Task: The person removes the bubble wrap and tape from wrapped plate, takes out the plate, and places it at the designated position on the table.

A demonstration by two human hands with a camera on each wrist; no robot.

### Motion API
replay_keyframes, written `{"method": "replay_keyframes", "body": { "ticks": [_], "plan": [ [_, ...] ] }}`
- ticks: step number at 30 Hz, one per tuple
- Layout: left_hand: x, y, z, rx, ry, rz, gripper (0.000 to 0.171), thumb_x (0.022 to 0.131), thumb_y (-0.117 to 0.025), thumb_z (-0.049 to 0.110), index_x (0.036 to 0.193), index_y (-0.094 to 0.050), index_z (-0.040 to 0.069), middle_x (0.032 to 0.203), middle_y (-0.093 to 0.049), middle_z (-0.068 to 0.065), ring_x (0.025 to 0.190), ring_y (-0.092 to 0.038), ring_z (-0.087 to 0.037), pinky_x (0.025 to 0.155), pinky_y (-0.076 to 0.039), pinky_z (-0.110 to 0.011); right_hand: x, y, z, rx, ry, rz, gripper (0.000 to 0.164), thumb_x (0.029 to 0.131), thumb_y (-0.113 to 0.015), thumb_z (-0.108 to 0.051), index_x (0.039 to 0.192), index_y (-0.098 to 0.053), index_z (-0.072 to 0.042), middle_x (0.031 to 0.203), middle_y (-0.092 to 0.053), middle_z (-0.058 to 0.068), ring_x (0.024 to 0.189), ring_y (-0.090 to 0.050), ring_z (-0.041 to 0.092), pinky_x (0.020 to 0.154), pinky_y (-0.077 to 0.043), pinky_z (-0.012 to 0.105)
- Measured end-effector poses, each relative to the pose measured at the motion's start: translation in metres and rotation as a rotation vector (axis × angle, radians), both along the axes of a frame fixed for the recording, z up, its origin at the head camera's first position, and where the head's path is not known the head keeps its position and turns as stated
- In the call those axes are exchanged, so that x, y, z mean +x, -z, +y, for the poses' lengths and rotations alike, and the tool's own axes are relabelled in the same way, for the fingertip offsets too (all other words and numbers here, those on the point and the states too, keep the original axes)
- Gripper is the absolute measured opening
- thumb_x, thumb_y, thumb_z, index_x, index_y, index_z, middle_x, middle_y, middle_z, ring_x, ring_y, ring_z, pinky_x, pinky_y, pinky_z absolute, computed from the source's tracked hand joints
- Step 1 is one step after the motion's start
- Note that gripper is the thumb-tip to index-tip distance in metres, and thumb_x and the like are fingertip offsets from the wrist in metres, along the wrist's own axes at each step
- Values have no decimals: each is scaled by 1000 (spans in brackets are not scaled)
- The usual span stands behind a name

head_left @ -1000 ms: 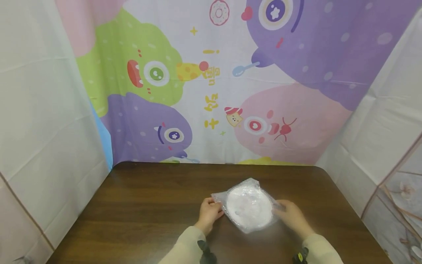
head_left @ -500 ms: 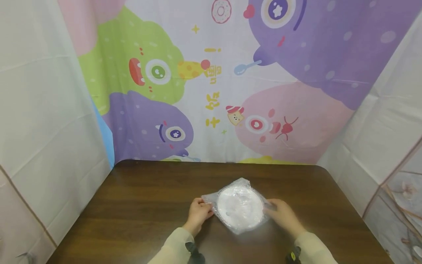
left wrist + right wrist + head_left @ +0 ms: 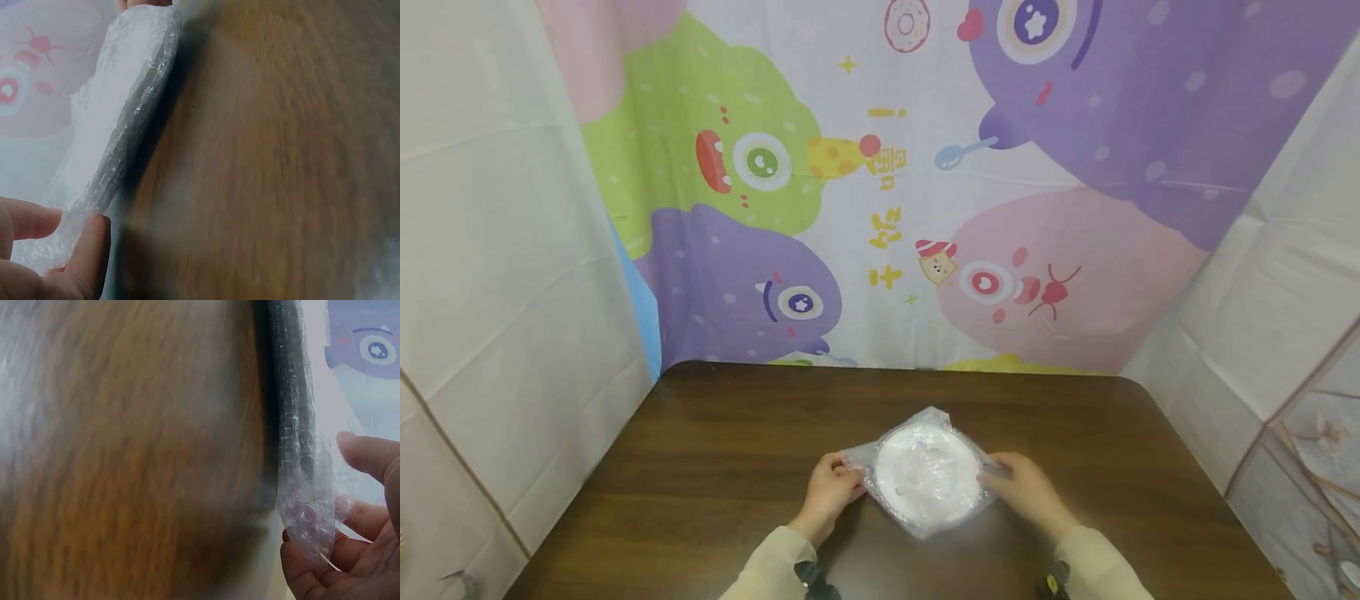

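Observation:
A flat, round white disc [image 3: 927, 475] is wrapped in clear bubble wrap [image 3: 917, 528] and held low over the brown table. My left hand [image 3: 829, 493] pinches the left corner of the wrap. In the left wrist view, its thumb [image 3: 34, 220] lies on one face and a finger [image 3: 90, 253] on the other. On the right, my right hand [image 3: 1028, 493] grips the opposite edge. The right wrist view has that thumb [image 3: 369, 455] above and the other fingers curled beneath the wrap [image 3: 306, 487]. A dark shadow lies beneath the package's edge.
The brown wooden table [image 3: 737, 442] spreads around both hands. A curtain [image 3: 880, 333] printed with cartoon monsters hangs along its back edge. Pale panels [image 3: 512, 292] flank the left and right sides. Dark bands [image 3: 814, 577] with devices sit at both wrists.
Both hands and the wrapped disc have shifted left together in the head view, the disc turning little. The grip at each side is unchanged. The head view has tilted slightly.

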State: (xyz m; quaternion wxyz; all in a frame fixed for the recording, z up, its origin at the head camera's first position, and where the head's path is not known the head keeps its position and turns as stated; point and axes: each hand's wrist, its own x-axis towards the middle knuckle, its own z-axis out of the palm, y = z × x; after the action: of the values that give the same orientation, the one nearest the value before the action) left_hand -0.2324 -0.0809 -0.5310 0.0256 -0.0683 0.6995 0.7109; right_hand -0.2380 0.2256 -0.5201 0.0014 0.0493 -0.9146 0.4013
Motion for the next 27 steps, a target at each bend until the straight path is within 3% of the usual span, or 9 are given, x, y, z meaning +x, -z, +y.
{"method": "replay_keyframes", "body": {
  "ticks": [8, 13, 27],
  "plan": [
    [0, 7, -13, 6, 6, -7, 40, 88, -59, -5, 122, -40, -18, 87, -59, -8, 74, -59, -8, 71, -60, -22, 0, 2, -10, 6, 5, 7, 39, 94, -64, -33, 116, -68, -2, 122, -66, 21, 118, -59, 40, 103, -45, 56],
    [3, 6, -18, 13, 1, -10, 41, 88, -59, -6, 123, -40, -18, 88, -60, -9, 75, -59, -8, 71, -60, -23, -1, 3, -14, -7, 10, -3, 35, 97, -59, -33, 112, -71, -4, 119, -67, 19, 116, -61, 39, 103, -46, 56],
    [11, 1, -27, 7, -4, -13, 39, 88, -58, -6, 121, -41, -17, 85, -60, -5, 74, -59, -7, 69, -59, -21, 0, 2, -19, -5, 1, 14, 25, 96, -62, -23, 108, -73, -4, 115, -70, 18, 112, -63, 38, 99, -49, 55]
  ]
}}
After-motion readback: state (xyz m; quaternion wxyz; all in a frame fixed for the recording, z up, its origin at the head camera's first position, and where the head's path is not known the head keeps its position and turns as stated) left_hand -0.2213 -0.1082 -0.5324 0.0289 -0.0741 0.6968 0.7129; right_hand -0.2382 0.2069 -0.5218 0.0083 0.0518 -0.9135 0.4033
